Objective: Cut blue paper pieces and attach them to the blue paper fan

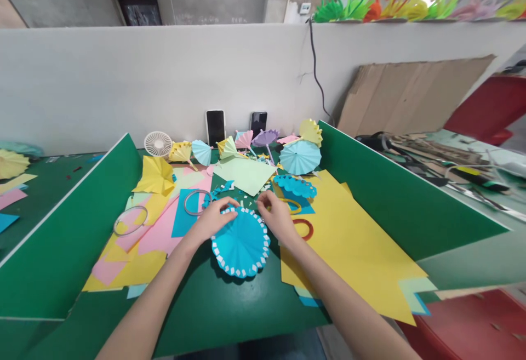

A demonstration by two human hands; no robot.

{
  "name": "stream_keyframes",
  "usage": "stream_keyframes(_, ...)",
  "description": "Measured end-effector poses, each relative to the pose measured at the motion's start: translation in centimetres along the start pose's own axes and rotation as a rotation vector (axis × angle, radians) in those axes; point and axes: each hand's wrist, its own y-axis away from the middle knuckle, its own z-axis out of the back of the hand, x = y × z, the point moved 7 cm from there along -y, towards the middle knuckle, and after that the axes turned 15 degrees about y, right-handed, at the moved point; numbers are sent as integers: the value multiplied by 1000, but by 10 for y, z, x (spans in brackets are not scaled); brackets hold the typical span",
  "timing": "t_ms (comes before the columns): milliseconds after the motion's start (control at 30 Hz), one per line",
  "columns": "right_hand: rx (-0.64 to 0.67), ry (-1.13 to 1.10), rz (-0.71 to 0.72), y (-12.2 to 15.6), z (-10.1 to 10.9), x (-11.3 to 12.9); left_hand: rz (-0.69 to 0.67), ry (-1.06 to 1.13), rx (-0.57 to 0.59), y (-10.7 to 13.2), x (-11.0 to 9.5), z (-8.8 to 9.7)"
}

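One blue pleated disc (240,246) lies on the green table (197,302). The left hand (213,218) and right hand (278,216) each pinch its far rim; two tape rings (184,203) lie left of them.

Blue pleated paper disc (241,246) with white-checked rim; yellow sheet (361,245); green table (197,316).

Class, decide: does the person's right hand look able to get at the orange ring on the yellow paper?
Probably yes: the orange ring lies uncovered on the yellow paper just beside the right hand, nothing between them.
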Motion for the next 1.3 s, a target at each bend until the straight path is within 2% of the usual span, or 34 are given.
stream_keyframes(233,51,93,68,-3,-10,0,62,10,-33,2,2,0)
stream_keyframes(400,-80,-43,89,1,8,9,90,-31,-64,1,7,1)
stream_keyframes(500,-177,-66,179,9,18,21,52,-50,-94,-1,8,2)
stream_keyframes(600,-136,13,339,17,11,37,3,-55,-83,-2,6,-1)
stream_keyframes(667,-130,83,383,20,4,41,-3,-63,-79,-2,5,-3)
stream_keyframes(900,-144,148,369,21,-2,38,4,-54,-72,0,2,-6)
stream_keyframes(1300,-73,38,314,18,-3,34,-12,-55,-27,0,1,-7)
